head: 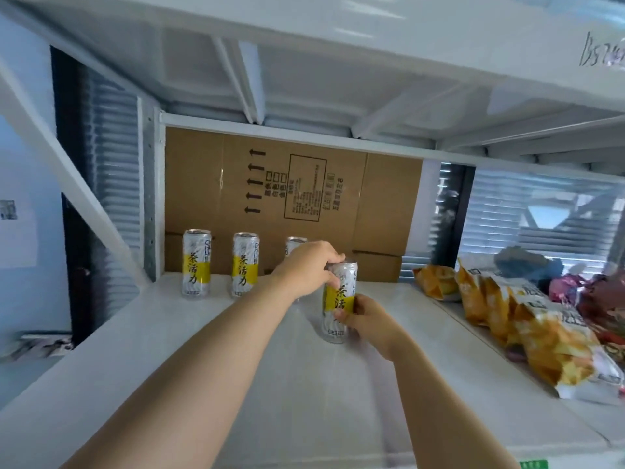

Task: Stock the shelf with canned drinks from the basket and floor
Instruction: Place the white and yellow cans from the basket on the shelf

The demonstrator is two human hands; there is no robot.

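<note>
Partly done: three cans (245, 264) upright at the back of the shelf (304, 384). Gripping a fourth can (340, 297), upright just before that row: left hand (309, 265) round its top, right hand (367, 318) round its middle. Basket unseen, so remainder impossible to tell.

I count four cans: the left can (196, 264), the second can (245, 265), the third can (293, 246) half hidden behind a hand, and the held can (339, 297), gripped by two hands, the left hand (309, 265) and the right hand (368, 321). Orange bags number at least three, the far bag (438, 282), the middle bag (473, 296) and the near bag (558, 348), but they overlap too much for a sure count. Two cardboard boxes show, the big box (209, 184) and the small box (377, 265), and two shelves, lower shelf (236, 384) and upper shelf (304, 45).
</note>
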